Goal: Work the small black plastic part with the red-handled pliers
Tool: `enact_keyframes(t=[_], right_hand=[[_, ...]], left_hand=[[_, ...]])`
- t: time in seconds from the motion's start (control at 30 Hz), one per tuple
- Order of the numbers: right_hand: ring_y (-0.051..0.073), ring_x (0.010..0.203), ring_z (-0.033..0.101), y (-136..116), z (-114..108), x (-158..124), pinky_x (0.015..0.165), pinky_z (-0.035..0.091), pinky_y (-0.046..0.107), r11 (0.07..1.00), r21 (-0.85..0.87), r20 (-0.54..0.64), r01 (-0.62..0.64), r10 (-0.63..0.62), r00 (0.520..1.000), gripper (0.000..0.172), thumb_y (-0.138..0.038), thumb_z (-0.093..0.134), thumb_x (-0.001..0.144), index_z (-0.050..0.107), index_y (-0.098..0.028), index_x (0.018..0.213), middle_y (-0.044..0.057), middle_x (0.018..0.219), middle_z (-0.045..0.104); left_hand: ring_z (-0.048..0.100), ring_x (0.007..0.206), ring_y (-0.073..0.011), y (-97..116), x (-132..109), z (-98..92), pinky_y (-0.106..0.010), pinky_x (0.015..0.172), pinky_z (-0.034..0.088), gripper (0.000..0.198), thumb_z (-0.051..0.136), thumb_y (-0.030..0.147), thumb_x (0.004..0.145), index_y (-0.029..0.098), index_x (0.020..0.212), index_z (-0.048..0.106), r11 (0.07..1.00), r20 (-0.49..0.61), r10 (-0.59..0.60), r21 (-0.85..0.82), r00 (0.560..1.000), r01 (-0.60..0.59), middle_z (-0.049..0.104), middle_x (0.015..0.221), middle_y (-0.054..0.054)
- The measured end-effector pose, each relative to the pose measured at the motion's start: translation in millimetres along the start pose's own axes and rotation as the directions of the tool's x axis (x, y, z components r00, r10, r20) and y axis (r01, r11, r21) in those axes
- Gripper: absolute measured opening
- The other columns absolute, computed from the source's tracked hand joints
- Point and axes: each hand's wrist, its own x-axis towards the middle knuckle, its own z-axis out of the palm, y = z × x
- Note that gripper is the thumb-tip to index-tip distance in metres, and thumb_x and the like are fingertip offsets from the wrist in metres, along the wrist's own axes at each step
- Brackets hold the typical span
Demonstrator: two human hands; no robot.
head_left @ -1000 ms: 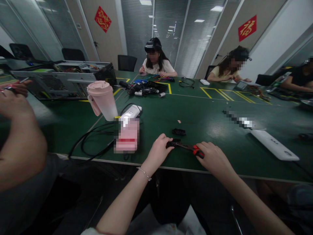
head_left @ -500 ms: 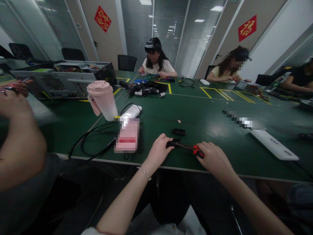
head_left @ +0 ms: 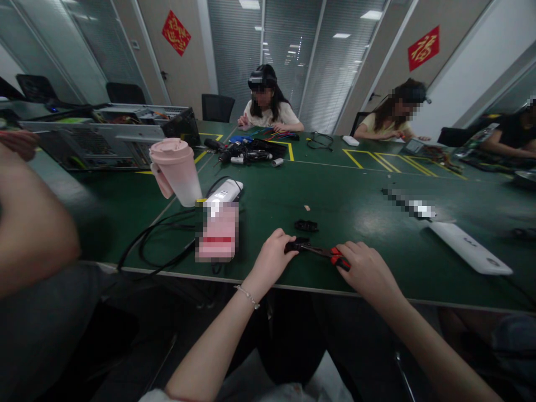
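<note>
My left hand (head_left: 273, 258) rests on the green table (head_left: 355, 206) near its front edge, fingers pinched on a small black part (head_left: 295, 245). My right hand (head_left: 365, 269) is closed round the red handles of a pair of pliers (head_left: 330, 255). The pliers' dark jaws reach left to the black part. A second small black part (head_left: 306, 225) lies loose on the table just beyond my hands.
A pink lidded cup (head_left: 176, 170), a white power strip (head_left: 223, 194) and black cables (head_left: 159, 240) lie to the left. Another white power strip (head_left: 469, 247) lies to the right. A person's arm (head_left: 29, 223) fills the left edge; an open computer case (head_left: 104, 134) stands behind. Other people sit opposite.
My hands, the pliers and the black part have stayed put. The arm of the person at the left has dropped lower and their hands have shifted toward the frame's left edge.
</note>
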Motion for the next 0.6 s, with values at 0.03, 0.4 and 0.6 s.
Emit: enact_keyframes(t=[0.03,0.4,0.6], right_hand=[[0.020,0.077,0.048,0.5,0.6,-0.1,0.066,0.033,0.030,1.000,0.000,-0.009,0.005,-0.005,1.000,0.015,-0.020,0.051,0.073,0.058,-0.017,0.085,0.007,0.083,0.058],[0.019,0.074,0.049,-0.7,0.6,-0.2,0.064,0.034,0.029,1.000,0.009,0.007,-0.008,0.008,1.000,0.015,-0.021,0.051,0.073,0.059,-0.017,0.086,0.007,0.081,0.058],[0.020,0.077,0.050,0.4,0.4,-0.5,0.066,0.035,0.030,1.000,0.008,0.018,-0.002,0.002,1.000,0.017,-0.022,0.050,0.074,0.059,-0.016,0.088,0.007,0.084,0.059]], left_hand=[[0.053,0.077,-0.0139,0.1,0.0,0.0,-0.027,0.073,0.045,0.024,0.064,0.016,0.074,0.016,0.098,0.062,1.000,0.000,-0.001,-0.001,1.000,0.001,0.050,0.089,-0.002],[0.053,0.077,-0.0143,0.6,0.1,-0.7,-0.028,0.074,0.045,0.023,0.064,0.016,0.074,0.016,0.097,0.062,1.000,0.002,0.000,-0.010,1.000,0.000,0.050,0.088,-0.002],[0.053,0.077,-0.0138,-0.1,0.3,0.4,-0.027,0.074,0.045,0.025,0.065,0.016,0.073,0.016,0.098,0.062,1.000,-0.004,0.018,0.001,1.000,-0.018,0.051,0.088,-0.002]])
